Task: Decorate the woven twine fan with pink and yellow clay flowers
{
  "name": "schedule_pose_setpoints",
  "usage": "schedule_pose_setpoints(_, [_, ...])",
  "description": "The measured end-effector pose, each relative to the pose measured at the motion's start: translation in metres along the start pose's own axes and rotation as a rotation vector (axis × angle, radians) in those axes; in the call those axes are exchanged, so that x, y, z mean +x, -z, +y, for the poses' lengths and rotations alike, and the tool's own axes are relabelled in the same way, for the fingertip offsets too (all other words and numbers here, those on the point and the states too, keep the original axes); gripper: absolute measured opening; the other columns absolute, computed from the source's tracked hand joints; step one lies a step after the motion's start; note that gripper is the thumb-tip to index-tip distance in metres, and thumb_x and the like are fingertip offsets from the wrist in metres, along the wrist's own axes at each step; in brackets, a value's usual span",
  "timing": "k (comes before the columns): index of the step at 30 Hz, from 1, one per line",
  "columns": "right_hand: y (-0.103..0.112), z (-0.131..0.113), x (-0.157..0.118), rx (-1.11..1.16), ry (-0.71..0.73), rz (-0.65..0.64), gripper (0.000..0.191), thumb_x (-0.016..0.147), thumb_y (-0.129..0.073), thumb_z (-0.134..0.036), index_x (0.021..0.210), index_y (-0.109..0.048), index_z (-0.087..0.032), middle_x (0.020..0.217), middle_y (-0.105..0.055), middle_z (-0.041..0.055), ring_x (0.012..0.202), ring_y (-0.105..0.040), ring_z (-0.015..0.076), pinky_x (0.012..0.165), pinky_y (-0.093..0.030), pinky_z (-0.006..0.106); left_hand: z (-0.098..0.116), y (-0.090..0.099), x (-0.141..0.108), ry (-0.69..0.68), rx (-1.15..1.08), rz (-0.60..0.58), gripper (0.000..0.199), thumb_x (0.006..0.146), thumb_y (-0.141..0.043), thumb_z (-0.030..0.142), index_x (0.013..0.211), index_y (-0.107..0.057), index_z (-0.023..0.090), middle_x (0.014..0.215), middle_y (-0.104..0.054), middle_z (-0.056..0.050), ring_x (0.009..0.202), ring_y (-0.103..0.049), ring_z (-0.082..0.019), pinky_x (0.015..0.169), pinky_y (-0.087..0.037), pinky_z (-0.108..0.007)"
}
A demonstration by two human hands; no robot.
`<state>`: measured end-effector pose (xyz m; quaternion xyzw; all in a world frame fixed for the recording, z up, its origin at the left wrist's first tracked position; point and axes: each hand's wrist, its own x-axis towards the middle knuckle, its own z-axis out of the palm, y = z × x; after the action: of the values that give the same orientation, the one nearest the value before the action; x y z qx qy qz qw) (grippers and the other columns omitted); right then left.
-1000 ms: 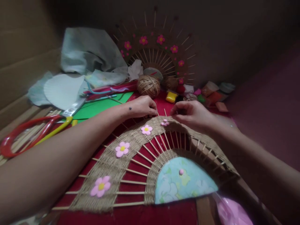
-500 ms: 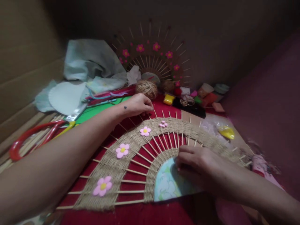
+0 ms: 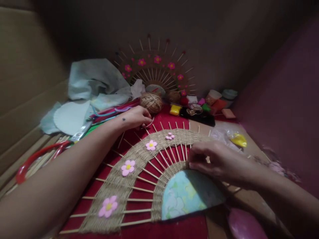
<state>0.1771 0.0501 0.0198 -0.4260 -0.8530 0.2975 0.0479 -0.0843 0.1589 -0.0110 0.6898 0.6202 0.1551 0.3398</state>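
Observation:
A half-round fan of thin wooden sticks, with a wide woven twine band [image 3: 139, 161], lies across the red surface. Pink flowers with yellow centres [image 3: 128, 168] sit along the band, and a small cluster of pink petals [image 3: 169, 136] rests near its top. My left hand [image 3: 139, 118] is closed at the outer stick tips, beside the twine ball [image 3: 151, 102]; a thin pale strand or sliver shows at its fingertips. Over the inner woven ring, my right hand [image 3: 211, 158] has curled fingers, their contents hidden. Below it is the pale blue floral half-disc [image 3: 185, 196].
Large red-handled scissors [image 3: 42, 159] lie at left near a white paper plate [image 3: 71, 116] and crumpled cloth [image 3: 96, 79]. A second flowered fan [image 3: 157, 71] stands against the back wall. At right are a bag with yellow material [image 3: 238, 140], a cup [image 3: 213, 96] and a pink object [image 3: 245, 224].
My right hand has lifted off the floral half-disc and moved up over the inner ring. My left hand has shifted slightly left along the stick tips. The whole view has moved a little.

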Motion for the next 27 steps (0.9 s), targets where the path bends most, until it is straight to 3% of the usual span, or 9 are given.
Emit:
schedule_pose_setpoints(8, [0.01, 0.015, 0.014, 0.358, -0.108, 0.052, 0.01, 0.08, -0.057, -0.023, 0.074, -0.059, -0.016, 0.065, -0.06, 0.0012, 0.059, -0.053, 0.0116, 0.054, -0.042, 0.025, -0.01, -0.003, 0.005, 0.053, -0.363, -0.058, 0.017, 0.067, -0.069, 0.032, 0.064, -0.063, 0.017, 0.06, -0.062, -0.003, 0.04, -0.042, -0.008, 0.039, -0.027, -0.022])
schedule_pose_setpoints(14, [0.014, 0.015, 0.03, 0.362, -0.1, 0.207, 0.008, 0.075, -0.062, -0.023, 0.07, -0.06, -0.016, 0.062, -0.057, -0.0015, 0.056, -0.05, 0.0095, 0.053, -0.039, 0.023, -0.01, 0.002, 0.001, 0.095, -0.565, -0.267, 0.026, 0.068, -0.07, 0.039, 0.07, -0.066, 0.014, 0.073, -0.069, -0.01, 0.042, -0.038, -0.006, 0.038, -0.021, -0.02])
schedule_pose_setpoints(18, [0.011, 0.012, 0.048, 0.4, -0.116, 0.265, 0.006, 0.073, -0.063, -0.021, 0.071, -0.062, -0.015, 0.063, -0.059, 0.0003, 0.058, -0.054, 0.012, 0.054, -0.042, 0.025, -0.012, 0.001, 0.001, 0.072, -0.624, -0.362, 0.021, 0.067, -0.073, 0.032, 0.069, -0.067, 0.012, 0.06, -0.065, -0.007, 0.039, -0.035, -0.005, 0.037, -0.019, -0.02])
schedule_pose_setpoints(23, [0.006, 0.013, 0.069, 0.409, -0.115, 0.309, 0.003, 0.071, -0.064, -0.018, 0.072, -0.064, -0.015, 0.069, -0.064, 0.0028, 0.066, -0.058, 0.0143, 0.059, -0.046, 0.027, -0.012, -0.001, 0.001, 0.037, -0.687, -0.368, 0.011, 0.067, -0.073, 0.02, 0.068, -0.065, 0.013, 0.057, -0.061, -0.001, 0.04, -0.041, -0.004, 0.037, -0.025, -0.017])
schedule_pose_setpoints(27, [0.005, 0.02, 0.075, 0.427, -0.146, 0.357, 0.004, 0.07, -0.065, -0.019, 0.07, -0.063, -0.016, 0.066, -0.063, 0.0018, 0.061, -0.056, 0.0133, 0.055, -0.045, 0.026, -0.011, 0.001, 0.001, 0.011, -0.769, -0.415, 0.009, 0.07, -0.071, 0.014, 0.065, -0.063, 0.011, 0.065, -0.065, -0.005, 0.054, -0.055, -0.008, 0.047, -0.039, -0.017])
